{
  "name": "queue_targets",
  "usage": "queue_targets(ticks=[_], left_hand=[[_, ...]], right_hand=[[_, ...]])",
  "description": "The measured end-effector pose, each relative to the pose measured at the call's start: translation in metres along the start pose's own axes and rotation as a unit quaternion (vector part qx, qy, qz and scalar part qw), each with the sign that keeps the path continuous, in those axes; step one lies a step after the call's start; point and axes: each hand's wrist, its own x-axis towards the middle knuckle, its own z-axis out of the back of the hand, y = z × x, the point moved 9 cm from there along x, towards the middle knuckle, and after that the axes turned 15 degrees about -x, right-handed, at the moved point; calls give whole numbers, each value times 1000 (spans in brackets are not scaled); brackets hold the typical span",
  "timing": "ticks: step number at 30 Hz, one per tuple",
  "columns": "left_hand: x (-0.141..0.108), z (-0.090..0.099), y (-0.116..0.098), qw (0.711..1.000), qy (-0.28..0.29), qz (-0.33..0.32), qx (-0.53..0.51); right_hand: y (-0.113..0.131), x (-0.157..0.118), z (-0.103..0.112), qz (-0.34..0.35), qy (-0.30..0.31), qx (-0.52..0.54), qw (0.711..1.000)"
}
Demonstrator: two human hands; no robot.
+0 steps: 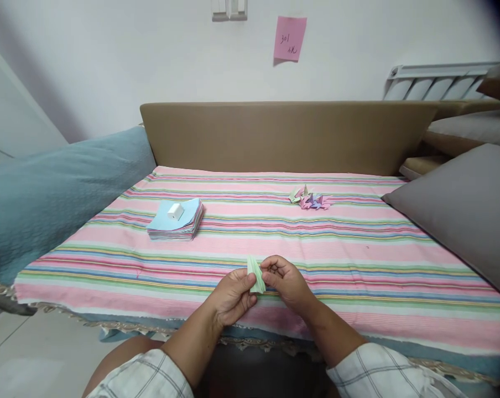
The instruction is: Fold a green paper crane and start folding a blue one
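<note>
Between my hands is a small piece of light green folded paper, narrow at the top and showing several layered folds. My left hand is closed on its lower left part, with the thumb lying across the front. From the other side my right hand pinches the right edge of the paper between thumb and finger, the other fingers curled. Both hands are just above the front part of the striped cloth.
On the left lies a stack of coloured paper sheets with a white cube-shaped block on top. Several folded paper pieces lie together at the back right. A grey cushion stands right, a blue-covered armrest left.
</note>
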Motion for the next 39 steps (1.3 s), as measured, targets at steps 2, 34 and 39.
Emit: queue_targets(ticks=[2, 34, 39], left_hand=[[0, -1, 5, 999, 10, 32, -15], [5, 14, -6, 961, 3, -19, 275], [4, 10, -5, 964, 9, -25, 264]], right_hand=[[2, 0, 1, 6, 0, -18, 1000], [53, -12, 6, 251, 28, -446, 859], [53, -12, 4, 271, 28, -458, 846]])
